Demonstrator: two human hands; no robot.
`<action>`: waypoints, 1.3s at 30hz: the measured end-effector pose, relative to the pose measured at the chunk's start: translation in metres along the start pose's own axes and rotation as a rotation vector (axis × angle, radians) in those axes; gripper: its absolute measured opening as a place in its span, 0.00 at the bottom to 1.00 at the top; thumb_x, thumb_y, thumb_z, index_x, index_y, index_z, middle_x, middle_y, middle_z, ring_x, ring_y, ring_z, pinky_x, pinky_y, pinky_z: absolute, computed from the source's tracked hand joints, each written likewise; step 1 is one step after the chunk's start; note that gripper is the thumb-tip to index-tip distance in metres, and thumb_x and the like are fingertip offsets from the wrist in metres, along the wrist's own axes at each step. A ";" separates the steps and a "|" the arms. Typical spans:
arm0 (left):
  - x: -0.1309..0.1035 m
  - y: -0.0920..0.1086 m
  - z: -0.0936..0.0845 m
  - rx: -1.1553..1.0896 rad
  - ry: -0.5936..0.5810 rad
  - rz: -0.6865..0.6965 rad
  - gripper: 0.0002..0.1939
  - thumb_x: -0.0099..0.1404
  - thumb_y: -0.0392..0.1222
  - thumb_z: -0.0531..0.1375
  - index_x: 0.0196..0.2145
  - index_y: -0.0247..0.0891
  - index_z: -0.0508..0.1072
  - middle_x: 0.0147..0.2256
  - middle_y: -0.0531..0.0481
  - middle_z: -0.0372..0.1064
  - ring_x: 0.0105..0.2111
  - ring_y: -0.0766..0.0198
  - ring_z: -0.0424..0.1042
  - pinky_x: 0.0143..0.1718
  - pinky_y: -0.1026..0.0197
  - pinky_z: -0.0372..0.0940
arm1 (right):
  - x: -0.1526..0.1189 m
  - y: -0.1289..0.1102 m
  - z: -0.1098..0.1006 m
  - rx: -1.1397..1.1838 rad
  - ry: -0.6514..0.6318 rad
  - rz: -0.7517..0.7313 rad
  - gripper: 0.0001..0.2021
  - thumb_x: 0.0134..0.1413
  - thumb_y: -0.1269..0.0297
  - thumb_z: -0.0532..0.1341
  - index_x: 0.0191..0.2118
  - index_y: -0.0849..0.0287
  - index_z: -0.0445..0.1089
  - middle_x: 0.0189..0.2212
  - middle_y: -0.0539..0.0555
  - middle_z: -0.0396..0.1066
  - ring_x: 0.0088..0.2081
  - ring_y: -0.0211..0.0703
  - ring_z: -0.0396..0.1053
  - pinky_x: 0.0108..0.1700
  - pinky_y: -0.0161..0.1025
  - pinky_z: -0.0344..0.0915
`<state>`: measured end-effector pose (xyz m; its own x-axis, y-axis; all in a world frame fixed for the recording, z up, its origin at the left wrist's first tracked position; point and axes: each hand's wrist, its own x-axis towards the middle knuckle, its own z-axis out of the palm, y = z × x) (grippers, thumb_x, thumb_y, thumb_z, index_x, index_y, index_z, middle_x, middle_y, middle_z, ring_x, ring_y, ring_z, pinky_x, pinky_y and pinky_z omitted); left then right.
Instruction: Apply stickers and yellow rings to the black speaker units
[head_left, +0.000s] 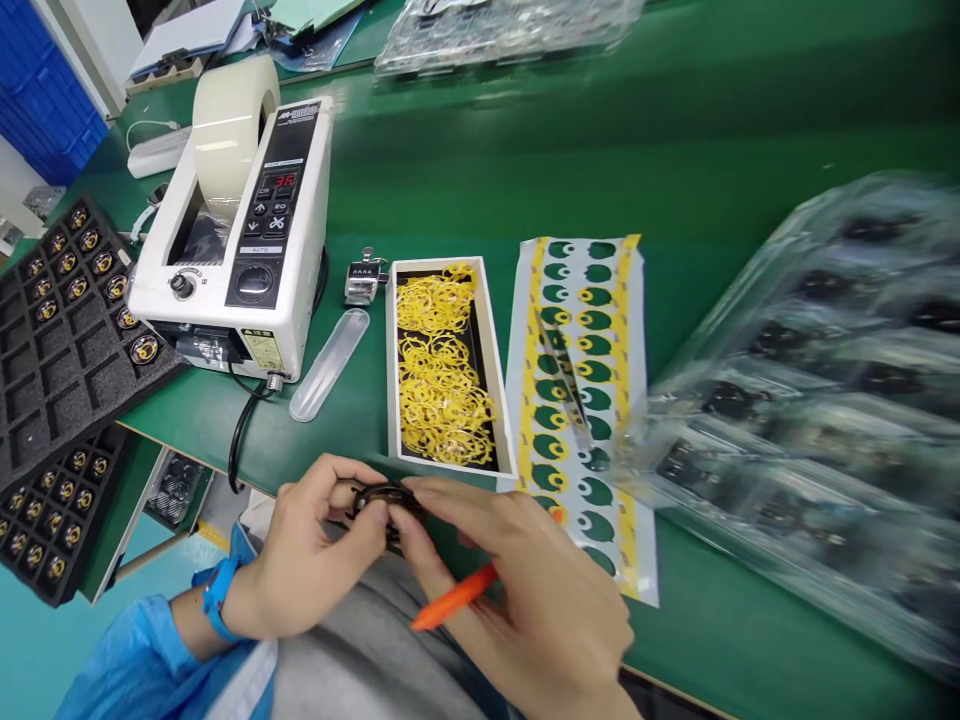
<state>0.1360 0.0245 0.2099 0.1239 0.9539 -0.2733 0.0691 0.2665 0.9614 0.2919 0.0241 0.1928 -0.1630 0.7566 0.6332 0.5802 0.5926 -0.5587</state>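
Low at the table's front edge, a small round black part [388, 498] is held between both hands. My left hand [315, 560] is closed on its left side, thumb on top. My right hand [517, 570] pinches its right side with thumb and fingers. An orange stick-like tool [455, 598] lies across the right palm, its middle hidden by the fingers. Just beyond the hands is a white box [495, 390] of thin yellow ring-shaped pieces [446, 400]. A sheet of yellow stickers [551, 450] with cut-out shapes lies right of it, metal tweezers [562, 375] resting on top.
A white tape dispenser [225, 290] stands at the left, a tally counter [363, 278] and a clear plastic strip [330, 365] beside it. Black foam trays [56, 350] hold round parts at far left. A clear blister tray [810, 420], blurred, covers the right side.
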 end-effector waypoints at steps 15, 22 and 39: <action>0.013 0.015 -0.005 -0.077 -0.152 -0.043 0.05 0.47 0.33 0.60 0.22 0.38 0.66 0.22 0.56 0.61 0.22 0.70 0.61 0.26 0.66 0.59 | 0.014 0.002 -0.025 0.510 -0.501 0.335 0.10 0.72 0.65 0.50 0.38 0.53 0.66 0.28 0.49 0.69 0.26 0.37 0.68 0.27 0.31 0.65; 0.017 0.013 -0.005 -0.102 -0.176 -0.069 0.06 0.47 0.33 0.62 0.21 0.37 0.66 0.21 0.56 0.60 0.22 0.71 0.56 0.25 0.66 0.57 | 0.007 -0.008 -0.021 0.491 -0.559 0.478 0.23 0.75 0.51 0.43 0.28 0.55 0.56 0.20 0.46 0.59 0.20 0.36 0.58 0.22 0.33 0.56; 0.017 -0.029 -0.010 0.844 0.288 1.093 0.19 0.70 0.32 0.51 0.52 0.35 0.76 0.26 0.48 0.70 0.26 0.61 0.67 0.26 0.60 0.63 | -0.003 -0.003 0.009 0.876 -0.303 0.811 0.22 0.64 0.46 0.60 0.25 0.57 0.66 0.20 0.49 0.59 0.21 0.38 0.59 0.21 0.32 0.63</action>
<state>0.1257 0.0341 0.1777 0.3031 0.6446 0.7019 0.6475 -0.6797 0.3446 0.2837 0.0226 0.1884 -0.2508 0.9565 -0.1488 -0.1120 -0.1813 -0.9770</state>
